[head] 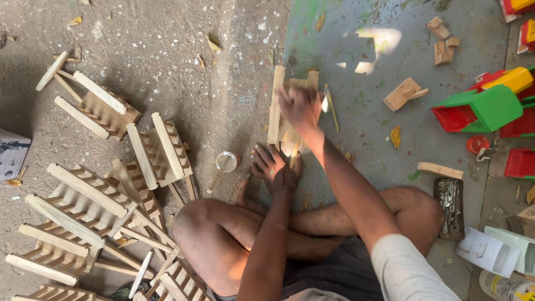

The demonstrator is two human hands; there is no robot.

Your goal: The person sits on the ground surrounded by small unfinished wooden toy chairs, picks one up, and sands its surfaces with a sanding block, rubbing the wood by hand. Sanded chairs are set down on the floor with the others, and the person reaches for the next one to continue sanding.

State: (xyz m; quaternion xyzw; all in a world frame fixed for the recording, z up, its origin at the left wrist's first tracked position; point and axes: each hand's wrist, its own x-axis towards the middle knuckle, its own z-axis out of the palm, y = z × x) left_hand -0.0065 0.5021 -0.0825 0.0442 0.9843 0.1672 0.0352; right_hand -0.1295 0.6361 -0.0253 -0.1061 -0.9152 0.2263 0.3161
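- The person sat cross-legged on the concrete floor [167,44], and an unpainted wooden frame [281,111] lay flat on it just past their shins.
- The right hand [301,108] was over the middle of the wooden frame, blurred; I could not tell whether its fingers were spread or pinching something.
- The left hand [274,170] was at the near end of the wooden frame, fingers spread and resting on the floor beside a thin wooden stick [293,156] that poked out from under the frame.
- Just left of the wooden frame stood a small white cup [227,161] with a stick leaning out of it.
- Farther left of the frame lay a heap of finished slatted wooden racks [106,189], tipped against each other.
- Right of the frame sat a small wooden block piece [402,93], and beyond that a cluster of green, red and yellow painted wooden toys [490,108].
- Near the person's right knee, to the right of the frame, lay a dark tray of metal bits [450,206] with a loose wooden strip [440,170] just above it.
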